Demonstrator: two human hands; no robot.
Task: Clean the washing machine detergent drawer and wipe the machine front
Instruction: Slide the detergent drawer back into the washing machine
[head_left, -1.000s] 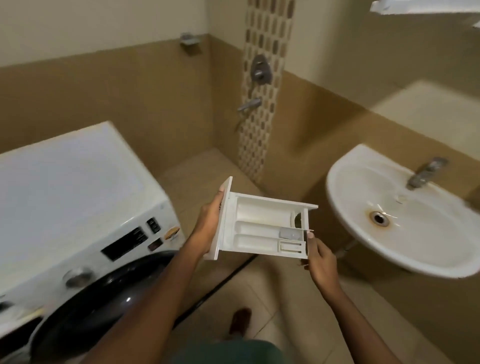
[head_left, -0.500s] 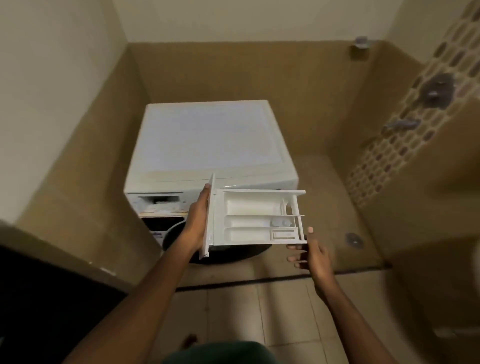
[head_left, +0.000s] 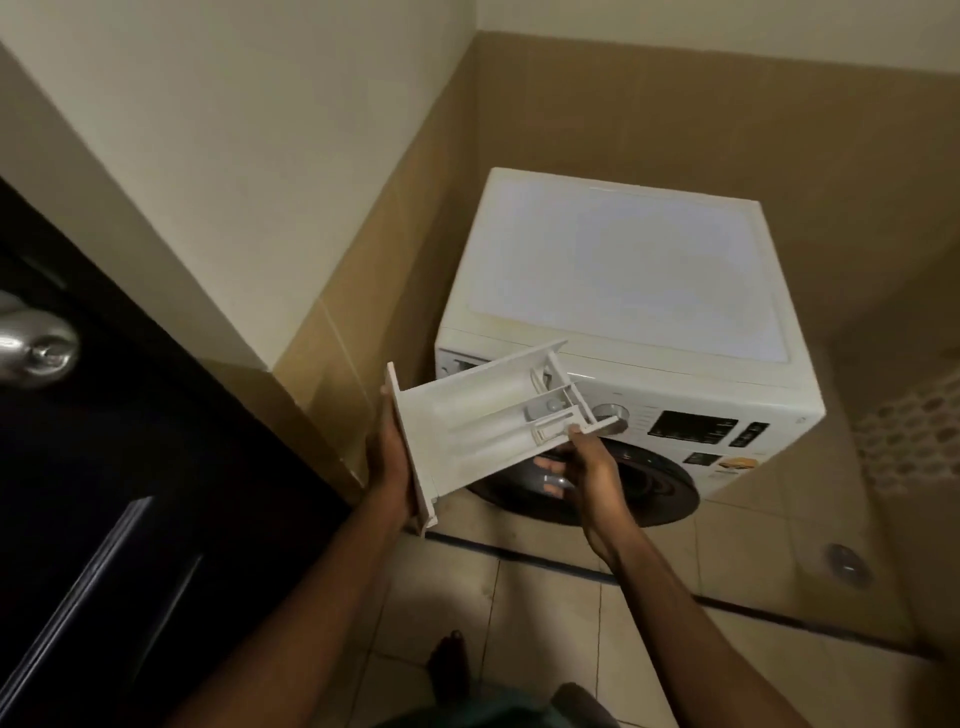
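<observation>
White plastic detergent drawer (head_left: 483, 421); white box-shaped washing machine (head_left: 623, 291) (black round door glass (head_left: 639, 488)); tan wall tiles (head_left: 675, 114); dark door (head_left: 104, 467).

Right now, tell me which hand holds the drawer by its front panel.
The left hand. It grips the flat front panel of the detergent drawer, while the right hand supports the far compartment end from below, nearer the washing machine.

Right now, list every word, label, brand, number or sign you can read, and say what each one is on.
No text is legible.
Washing machine control panel: dark display and small print around the dial, too blurred to read.
Orange-and-white sticker below the panel: printing too small to read.
Detergent drawer, held by the left hand and right hand: no markings visible.
</observation>
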